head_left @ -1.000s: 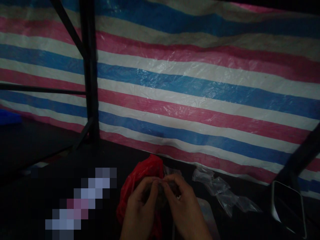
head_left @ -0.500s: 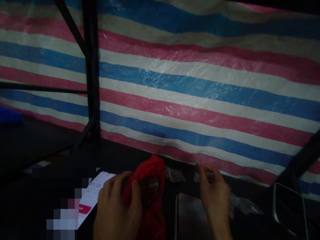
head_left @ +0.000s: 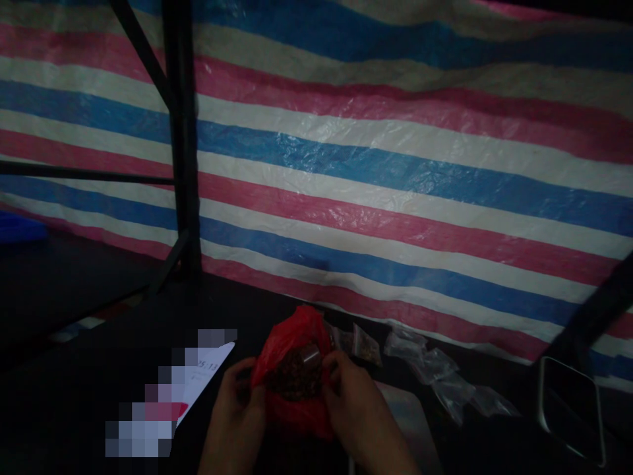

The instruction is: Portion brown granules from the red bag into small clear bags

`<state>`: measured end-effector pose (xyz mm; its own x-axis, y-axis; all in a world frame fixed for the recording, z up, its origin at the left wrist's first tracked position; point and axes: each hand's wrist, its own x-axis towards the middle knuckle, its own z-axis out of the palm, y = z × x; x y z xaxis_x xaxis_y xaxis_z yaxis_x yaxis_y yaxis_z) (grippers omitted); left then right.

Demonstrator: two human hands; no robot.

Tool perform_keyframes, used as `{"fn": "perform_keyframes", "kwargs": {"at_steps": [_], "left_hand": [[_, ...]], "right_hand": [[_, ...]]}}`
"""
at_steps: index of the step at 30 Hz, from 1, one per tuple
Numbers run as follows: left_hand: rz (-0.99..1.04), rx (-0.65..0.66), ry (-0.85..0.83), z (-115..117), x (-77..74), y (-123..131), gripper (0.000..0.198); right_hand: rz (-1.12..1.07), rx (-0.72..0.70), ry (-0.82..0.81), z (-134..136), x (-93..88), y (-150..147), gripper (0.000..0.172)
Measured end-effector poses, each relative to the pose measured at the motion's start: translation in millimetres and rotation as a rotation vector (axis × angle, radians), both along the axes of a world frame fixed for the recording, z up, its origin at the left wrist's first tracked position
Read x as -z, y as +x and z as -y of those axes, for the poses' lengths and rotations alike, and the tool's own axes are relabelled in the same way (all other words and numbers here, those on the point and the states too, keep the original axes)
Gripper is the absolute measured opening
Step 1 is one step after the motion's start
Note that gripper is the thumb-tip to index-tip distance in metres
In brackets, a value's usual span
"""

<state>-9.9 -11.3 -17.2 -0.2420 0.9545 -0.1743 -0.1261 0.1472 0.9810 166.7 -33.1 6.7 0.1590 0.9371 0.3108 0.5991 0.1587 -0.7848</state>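
A red plastic bag stands with its mouth open, filled with small dark brown pieces too dim to name. Among them lies a small clear, shiny object, perhaps a cup or scoop. My left hand pinches the bag's left rim between thumb and fingers. On the opposite side, my right hand grips the right rim. Just behind the bag sit small clear packets with brown contents. Partly under my right forearm is a flat silvery plate, possibly a scale.
Several clear plastic bags lie to the right on the dark table. A lit phone, partly pixelated, is at left. A dark, light-rimmed object stands far right. Behind rises a striped plastic sheet beside a black metal post.
My right hand has come left from the clear plastic bags to the red bag's right rim. The bag's mouth is wider now, and a filled packet lies where that hand was near.
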Motion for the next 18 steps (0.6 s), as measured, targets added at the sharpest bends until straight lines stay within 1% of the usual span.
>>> {"fn": "perform_keyframes", "kwargs": {"at_steps": [2, 4, 6, 7, 9, 11, 12, 13, 14, 16, 18], "left_hand": [[0.022, -0.05, 0.024, 2, 4.3, 1, 0.066], [-0.021, -0.083, 0.102, 0, 16.1, 3, 0.064], [-0.13, -0.082, 0.163, -4, 31.6, 7, 0.066], [-0.226, -0.059, 0.151, -6, 38.9, 8, 0.067], [-0.333, -0.086, 0.127, -8, 49.4, 11, 0.069], [-0.472, -0.17, 0.133, -8, 53.2, 11, 0.072], [-0.55, -0.222, 0.155, -7, 53.1, 9, 0.073], [-0.623, -0.272, 0.192, -7, 52.3, 7, 0.075], [-0.677, -0.319, 0.244, -6, 51.3, 4, 0.076], [-0.755, -0.396, 0.378, -5, 49.3, -2, 0.073], [-0.793, -0.433, 0.512, -2, 47.5, -7, 0.066]], "right_hand": [[-0.025, 0.011, 0.034, -6, -7.4, -5, 0.03], [-0.014, -0.004, 0.058, -8, -12.8, -7, 0.039], [0.048, -0.03, 0.046, -6, -14.1, -6, 0.046], [0.084, -0.037, 0.029, -4, -13.8, -3, 0.047], [0.134, -0.026, 0.019, 0, -13.5, 9, 0.042], [0.219, 0.082, 0.027, 4, -15.3, 31, 0.034], [0.277, 0.169, 0.023, 5, -16.9, 46, 0.032], [0.387, 0.301, 0.004, 8, -18.4, 63, 0.033], [0.43, 0.398, -0.022, 10, -19.5, 81, 0.034], [0.481, 0.527, -0.081, 16, -19.3, 115, 0.037], [0.538, 0.599, -0.137, 21, -15.5, 140, 0.034]]}}
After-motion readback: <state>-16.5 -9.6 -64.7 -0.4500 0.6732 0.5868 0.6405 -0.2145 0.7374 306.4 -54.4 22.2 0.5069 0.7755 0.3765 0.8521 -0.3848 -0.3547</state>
